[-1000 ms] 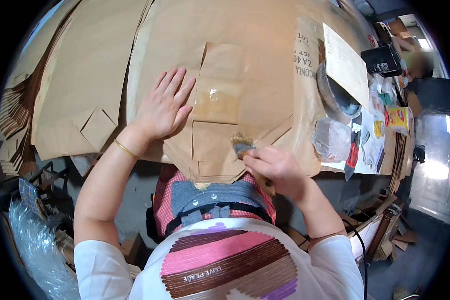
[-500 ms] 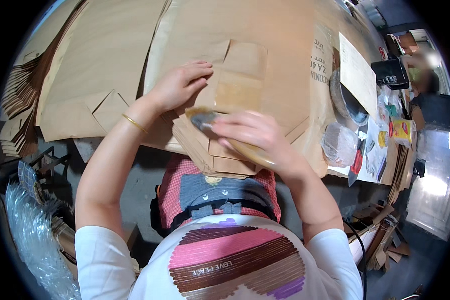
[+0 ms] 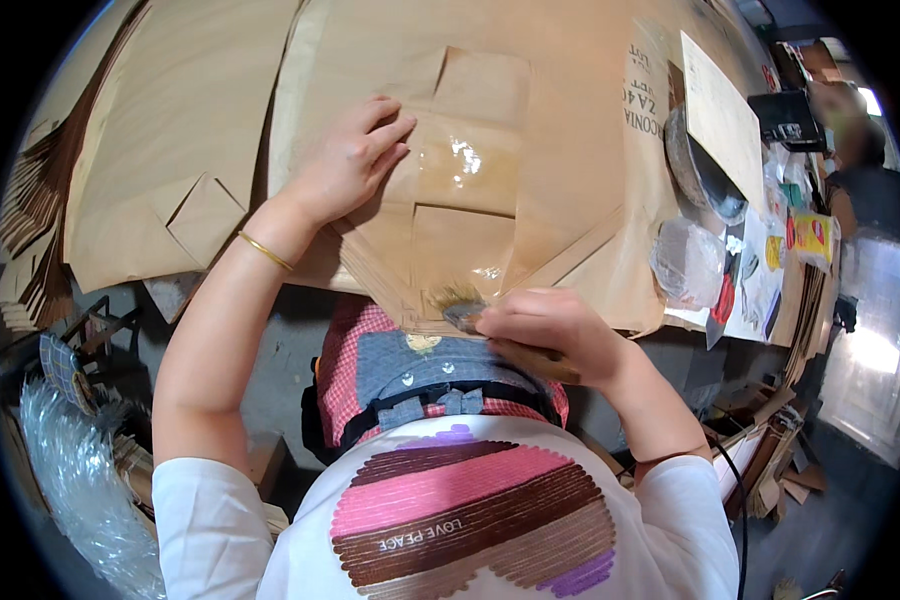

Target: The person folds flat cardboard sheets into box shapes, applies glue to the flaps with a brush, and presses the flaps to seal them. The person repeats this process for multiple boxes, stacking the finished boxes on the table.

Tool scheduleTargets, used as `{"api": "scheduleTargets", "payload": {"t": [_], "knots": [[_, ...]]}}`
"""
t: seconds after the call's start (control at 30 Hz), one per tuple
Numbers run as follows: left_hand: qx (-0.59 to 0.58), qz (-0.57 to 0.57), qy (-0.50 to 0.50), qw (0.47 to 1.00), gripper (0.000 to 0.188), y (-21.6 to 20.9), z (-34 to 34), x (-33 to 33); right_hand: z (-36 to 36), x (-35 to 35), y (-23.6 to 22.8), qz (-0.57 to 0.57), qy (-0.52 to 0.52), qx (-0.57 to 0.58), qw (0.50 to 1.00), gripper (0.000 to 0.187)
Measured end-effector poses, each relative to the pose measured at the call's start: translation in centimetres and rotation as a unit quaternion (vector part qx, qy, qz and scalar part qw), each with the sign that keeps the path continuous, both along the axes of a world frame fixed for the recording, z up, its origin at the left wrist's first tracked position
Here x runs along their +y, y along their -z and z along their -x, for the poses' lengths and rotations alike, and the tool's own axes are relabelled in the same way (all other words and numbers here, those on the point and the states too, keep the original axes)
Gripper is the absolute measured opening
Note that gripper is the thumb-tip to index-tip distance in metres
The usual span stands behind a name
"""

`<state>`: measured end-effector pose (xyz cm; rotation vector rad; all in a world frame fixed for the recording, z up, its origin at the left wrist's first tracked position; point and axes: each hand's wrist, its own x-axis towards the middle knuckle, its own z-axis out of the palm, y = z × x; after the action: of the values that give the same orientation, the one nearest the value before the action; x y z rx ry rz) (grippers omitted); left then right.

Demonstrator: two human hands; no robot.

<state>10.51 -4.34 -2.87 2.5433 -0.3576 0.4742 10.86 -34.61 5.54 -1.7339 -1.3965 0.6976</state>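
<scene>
A stack of brown paper bags lies on the table before me, with folded flaps at its near end. My left hand rests on the top bag, left of a shiny wet patch, its fingers slightly bent and holding nothing. My right hand is closed round the handle of a brush. The bristles touch the paper at the near tip of the folded flap. Another wet gleam shows just beyond them.
More brown paper sheets lie to the left, fanned along their edge. To the right stand a bowl with a white board across it, a clear plastic tub, red-handled scissors and a yellow packet. Another person is at far right.
My right hand has drawn the brush toward me, from beside the middle of the bag end to its near tip. Fresh wet shine shows on the paper. My left hand has shifted slightly away.
</scene>
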Motion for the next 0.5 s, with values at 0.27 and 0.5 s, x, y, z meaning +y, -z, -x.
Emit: {"api": "scheduleTargets", "payload": {"t": [0.27, 0.5], "knots": [[-0.003, -0.029, -0.005, 1.0, 0.03, -0.2, -0.1, 0.0, 0.1, -2.7, 0.1, 0.031, 0.119, -0.177, 0.977, 0.015], [0.032, -0.028, -0.004, 0.999, 0.028, -2.3, 0.1, -0.8, -0.9, -0.8, -1.0, -0.101, 0.077, 0.125, 0.984, 0.01]]}}
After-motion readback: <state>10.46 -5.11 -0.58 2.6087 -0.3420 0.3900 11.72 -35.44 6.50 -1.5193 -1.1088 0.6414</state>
